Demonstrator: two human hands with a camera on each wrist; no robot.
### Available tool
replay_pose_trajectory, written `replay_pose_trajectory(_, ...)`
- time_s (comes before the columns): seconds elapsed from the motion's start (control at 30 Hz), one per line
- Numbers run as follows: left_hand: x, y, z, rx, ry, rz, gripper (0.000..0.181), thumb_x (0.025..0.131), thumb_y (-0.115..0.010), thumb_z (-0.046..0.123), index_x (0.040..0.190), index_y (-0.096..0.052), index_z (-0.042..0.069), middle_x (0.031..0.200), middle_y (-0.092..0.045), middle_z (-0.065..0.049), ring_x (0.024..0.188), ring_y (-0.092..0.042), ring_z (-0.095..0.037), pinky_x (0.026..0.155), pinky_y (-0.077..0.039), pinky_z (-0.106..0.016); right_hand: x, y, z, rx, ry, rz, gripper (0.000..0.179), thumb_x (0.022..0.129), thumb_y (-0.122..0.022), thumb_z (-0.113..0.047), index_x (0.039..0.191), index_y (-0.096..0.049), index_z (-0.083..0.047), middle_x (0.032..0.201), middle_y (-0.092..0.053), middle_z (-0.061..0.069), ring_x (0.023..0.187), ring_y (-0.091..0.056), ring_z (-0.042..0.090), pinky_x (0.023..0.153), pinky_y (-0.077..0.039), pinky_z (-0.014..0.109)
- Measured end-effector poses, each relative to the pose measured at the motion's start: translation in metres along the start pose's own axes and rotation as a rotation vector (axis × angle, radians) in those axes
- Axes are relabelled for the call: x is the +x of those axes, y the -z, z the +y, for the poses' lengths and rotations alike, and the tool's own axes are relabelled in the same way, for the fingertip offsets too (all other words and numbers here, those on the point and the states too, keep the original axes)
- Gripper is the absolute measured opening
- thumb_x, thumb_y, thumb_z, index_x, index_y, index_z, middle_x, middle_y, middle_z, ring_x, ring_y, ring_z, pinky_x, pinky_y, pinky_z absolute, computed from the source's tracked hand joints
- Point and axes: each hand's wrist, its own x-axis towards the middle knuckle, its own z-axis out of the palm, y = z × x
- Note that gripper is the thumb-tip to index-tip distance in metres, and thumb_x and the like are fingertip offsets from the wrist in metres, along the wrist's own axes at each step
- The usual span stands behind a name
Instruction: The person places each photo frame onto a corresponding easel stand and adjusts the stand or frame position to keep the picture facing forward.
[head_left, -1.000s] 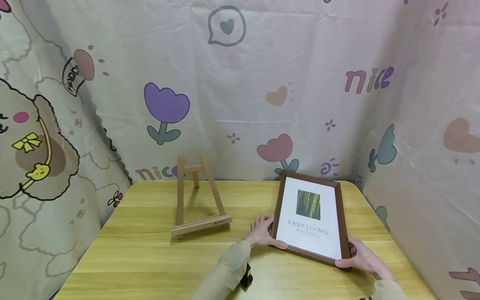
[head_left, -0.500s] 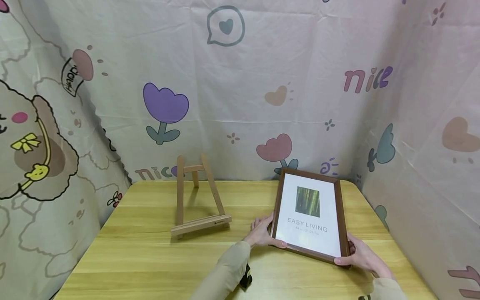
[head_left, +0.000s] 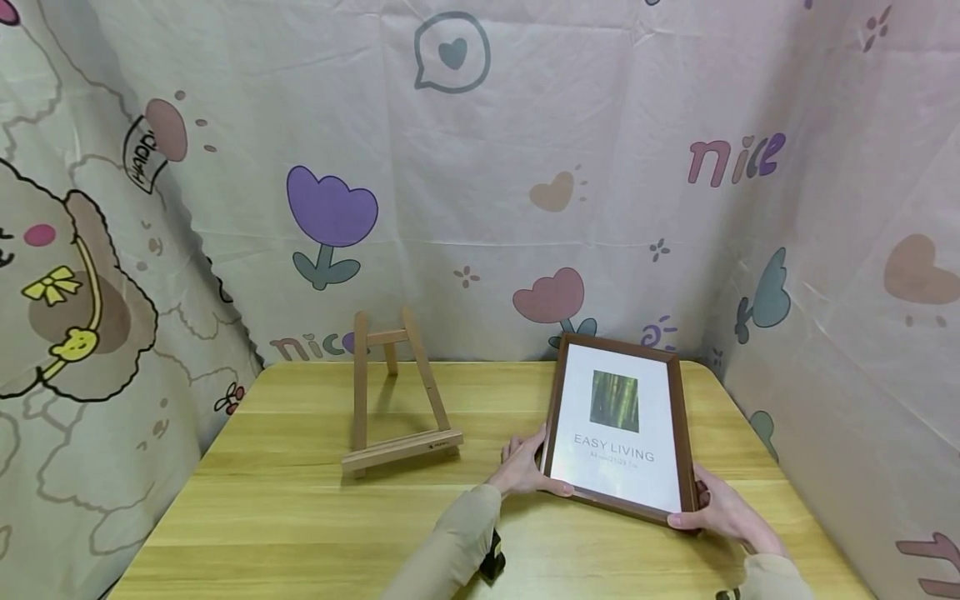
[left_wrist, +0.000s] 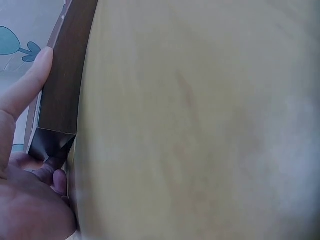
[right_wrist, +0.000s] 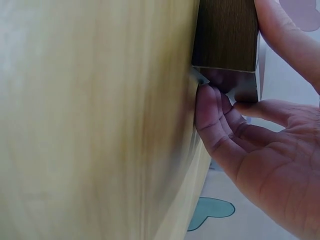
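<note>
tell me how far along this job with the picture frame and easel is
Looks done: the easel stands upright on the table. In hand: the picture frame, its near corners gripped by the left hand and right hand. Probably left to do: setting it on the easel, since it is off to one side, not yet there.
</note>
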Motion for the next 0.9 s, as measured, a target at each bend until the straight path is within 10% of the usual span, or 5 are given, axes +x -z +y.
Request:
replay_pose_trajectory(0.43, -0.001, -0.001, 0.001, 0.013, -0.043, 0.031, 0.123, 0.065, -0.095, 0.033, 0.160, -0.023, 0.008, 0.155, -0.046, -0.018, 0.124, -0.049, -0.038, 0.099, -0.033, -0.042, 0.003, -0.001, -0.006, -0.049, -0.040, 0.017, 0.116, 0.074, -0.090, -0.022, 0.153, -0.014, 0.017, 0.114, -0.068, 0.024, 0.098, -0.066, 0.025, 0.080, -0.055, 0.030)
replay_pose_trajectory(0.9, -0.005, 0.005, -0.001, -0.254, -0.112, 0.041, 0.125, 0.068, -0.094, 0.020, 0.161, -0.012, 0.001, 0.167, -0.018, -0.023, 0.153, -0.024, -0.042, 0.124, -0.023, -0.059, 0.006, -0.004, -0.018, -0.014, -0.039, 0.070, 0.125, 0.072, -0.091, -0.023, 0.159, -0.005, 0.004, 0.145, -0.042, 0.038, 0.108, -0.064, 0.039, 0.085, -0.056, 0.037)
